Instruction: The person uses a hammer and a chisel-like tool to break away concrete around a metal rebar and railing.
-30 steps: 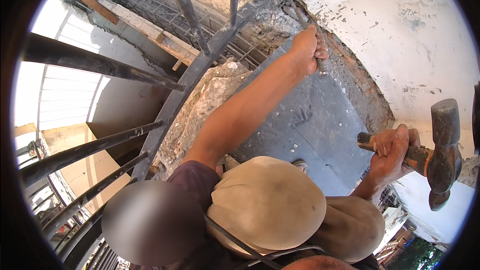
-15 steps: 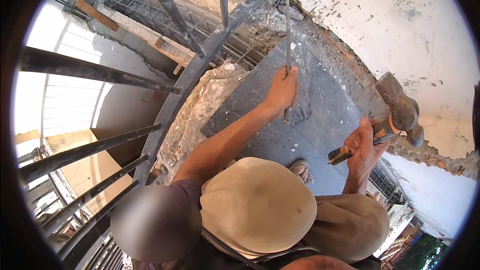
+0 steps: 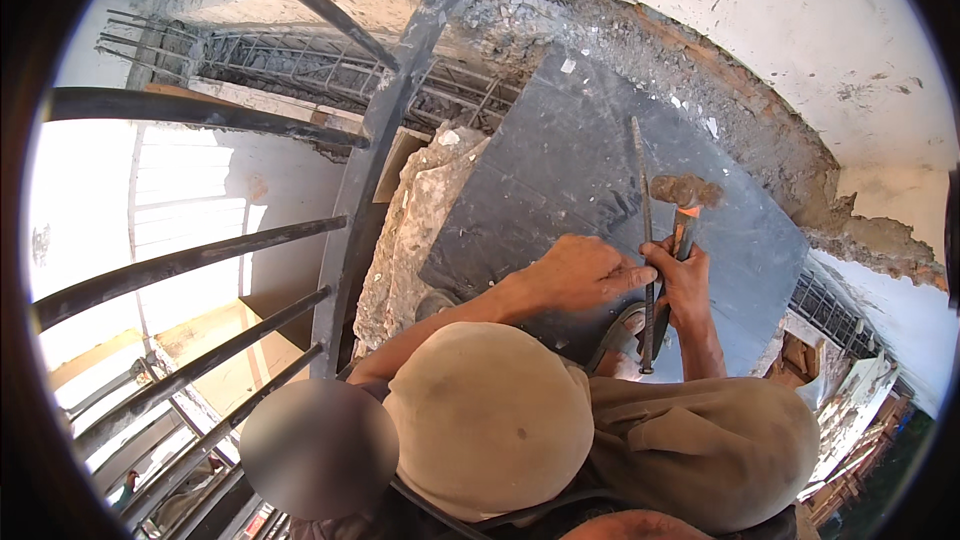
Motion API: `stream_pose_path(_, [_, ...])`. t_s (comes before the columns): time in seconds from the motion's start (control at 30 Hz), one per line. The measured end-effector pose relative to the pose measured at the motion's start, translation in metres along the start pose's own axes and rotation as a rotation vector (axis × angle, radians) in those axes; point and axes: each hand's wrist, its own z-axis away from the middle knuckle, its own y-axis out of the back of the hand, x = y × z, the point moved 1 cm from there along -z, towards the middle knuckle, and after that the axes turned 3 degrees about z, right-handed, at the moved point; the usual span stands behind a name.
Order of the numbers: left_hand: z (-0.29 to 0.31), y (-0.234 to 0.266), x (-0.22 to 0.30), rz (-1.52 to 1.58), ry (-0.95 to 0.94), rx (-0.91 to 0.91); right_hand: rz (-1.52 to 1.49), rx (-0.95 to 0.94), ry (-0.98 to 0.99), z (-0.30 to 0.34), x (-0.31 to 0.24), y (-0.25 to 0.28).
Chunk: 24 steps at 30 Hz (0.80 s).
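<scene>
My right hand (image 3: 688, 285) is closed around the handle of a hammer (image 3: 686, 190), whose rusty head points away from me. A long thin steel chisel rod (image 3: 641, 160) stands along the left side of the hammer handle, against my right thumb. My left hand (image 3: 580, 270) reaches in from the left, fingers curled, with its fingertips at the rod beside my right thumb. Both tools are over a dark grey flat sheet (image 3: 540, 170) scattered with chips. My sandalled foot (image 3: 622, 338) shows just beneath the hands.
On the left runs a dark metal railing (image 3: 345, 240) with several bars. Beside it lies a rough broken masonry edge (image 3: 420, 205). Exposed rebar (image 3: 300, 60) shows at the far left. A chipped white wall (image 3: 800, 30) with a crumbled base borders the right.
My left hand has drawn back toward me with the chisel, away from the wall base. My right hand has brought the hammer leftward, so both tools are side by side.
</scene>
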Motion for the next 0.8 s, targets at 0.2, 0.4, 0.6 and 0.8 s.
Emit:
stream_pose_path(0.2, [-0.139,0.160,-0.074,0.087,0.027,1.049,-0.085,0.006,-0.169,-0.004,0.029,0.009])
stream_pose_path(0.4, [-0.223,0.256,-0.163,-0.136,0.172,1.397,0.020,-0.046,-0.145,-0.003,0.050,-0.018])
stream_pose_path(0.6, [-0.258,0.249,-0.150,0.100,0.075,1.485,0.000,0.049,-0.150,-0.006,0.059,-0.002])
stream_pose_path(0.8, [-0.255,0.258,-0.154,0.731,0.053,1.412,-0.006,0.034,-0.152,-0.008,0.060,-0.001])
